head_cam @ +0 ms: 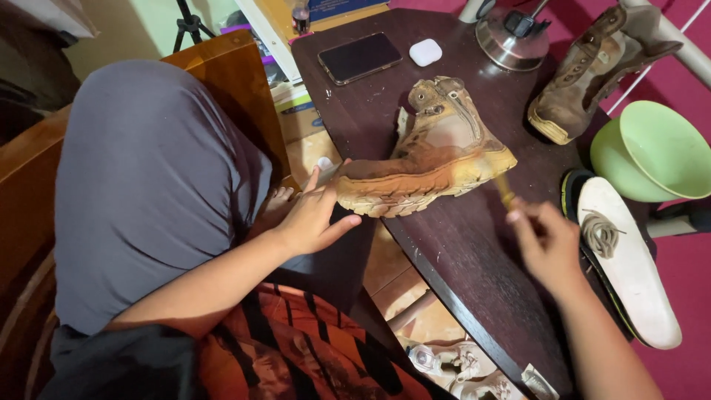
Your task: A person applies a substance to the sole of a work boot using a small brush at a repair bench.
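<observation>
Mud-caked tan leather is the main thing here: a boot (426, 159) lies on its side on the dark wooden worktop (459, 252), sole edge facing the person. The left hand (315, 215) is open, fingers spread, pressed against the toe end to hold it steady. The right hand (546, 241) is blurred, closed around a small brush (505, 194) with a yellowish handle, its tip just beside the sole near the heel. Looks to me like the scrubbing stage, working dried dirt off the sole edge. I'd guess the next stroke needs the toe pinned firmly so the boot doesn't skid, and the bristles kept angled into the tread. The second boot (592, 70) stands further back, well apart, with a green bowl (655, 152) to its right, and a white insole (629, 267) with a coiled lace (600, 233) on top of it sits by the right hand. A phone (359, 57) and a small white earbud case (425, 52) sit at the far end.
</observation>
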